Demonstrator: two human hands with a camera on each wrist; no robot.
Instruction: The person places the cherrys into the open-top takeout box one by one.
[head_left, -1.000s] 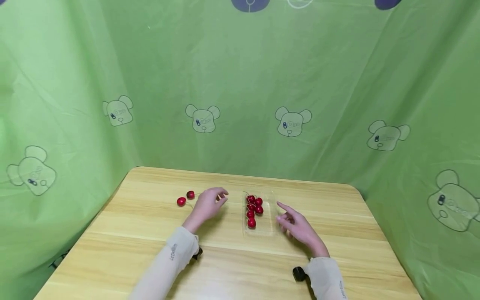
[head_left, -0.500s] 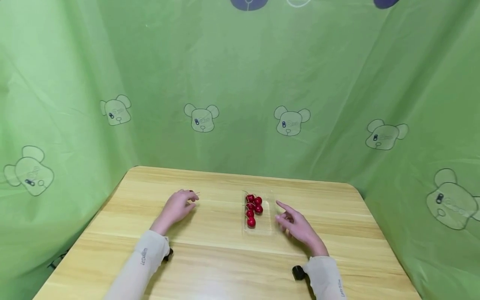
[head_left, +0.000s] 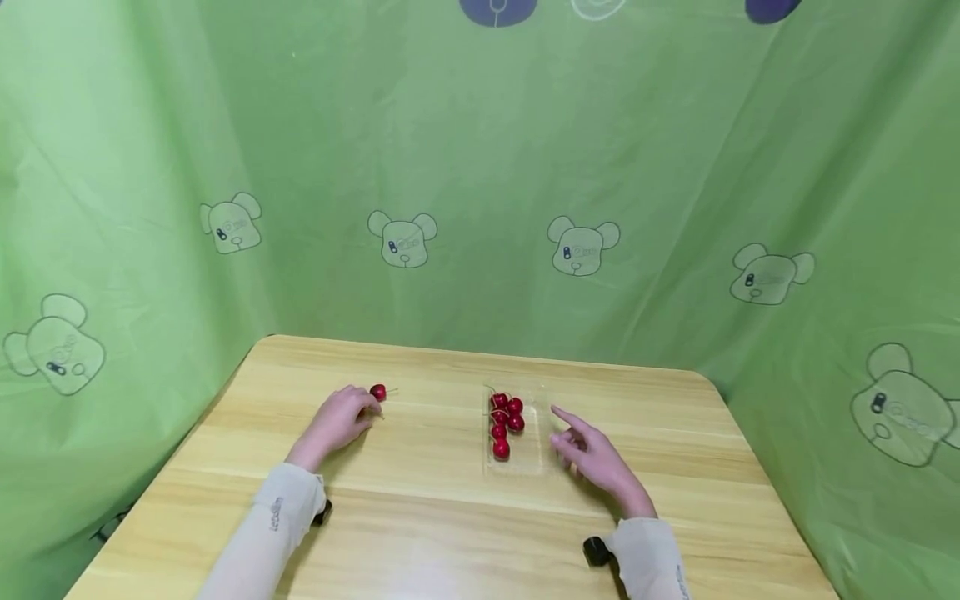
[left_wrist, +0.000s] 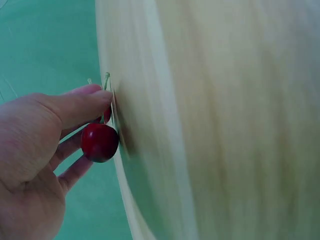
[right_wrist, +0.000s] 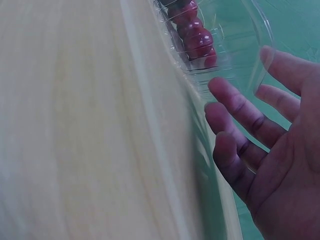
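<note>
On the left of the table, my left hand (head_left: 341,421) pinches a red cherry (left_wrist: 100,143) by its stem, thumb against fingertips; the hand hides this cherry in the head view. Just beyond the fingers lies another cherry (head_left: 378,392) with its stem pointing right. A clear plastic box (head_left: 534,454) stands mid-table and holds several cherries (head_left: 501,450) along its left side. My right hand (head_left: 596,458) is at the box's right side with loosely bent fingers, and in the right wrist view the thumb tip overlaps the box rim (right_wrist: 267,35).
The light wooden table (head_left: 435,533) carries all of this. Green curtains (head_left: 480,167) with bear-head prints hang behind it and at both sides. A black wrist camera (head_left: 597,551) sits under the right sleeve.
My left hand has moved left from near the box to the loose cherries and come down over the nearer one, now pinching its stem. The right hand has stayed beside the box.
</note>
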